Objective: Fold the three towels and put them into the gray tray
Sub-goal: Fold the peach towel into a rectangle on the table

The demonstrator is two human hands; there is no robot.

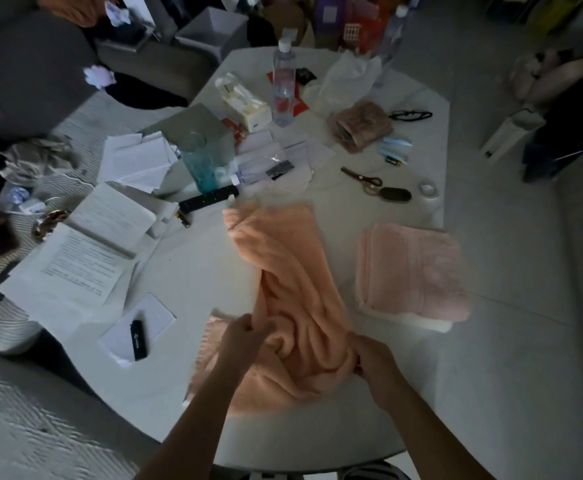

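1. At the left of the white table (165,393) you have loose papers (85,261) and a black lighter (139,341) on a notepad.
2. Your left hand (239,337) pinches a bunched fold of the orange towel (283,271), which lies crumpled mid-table.
3. Beyond the towel sit a remote (210,199), a blue glass (200,164) and a water bottle (284,84).
4. Your right hand (374,362) grips the towel's near right edge, fingers curled.
5. A folded pink towel (414,271) lies to the right, apart from the orange one, with scissors (362,178) behind it.

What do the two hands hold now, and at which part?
Both hands, left and right, grip the orange towel at its bunched near end.
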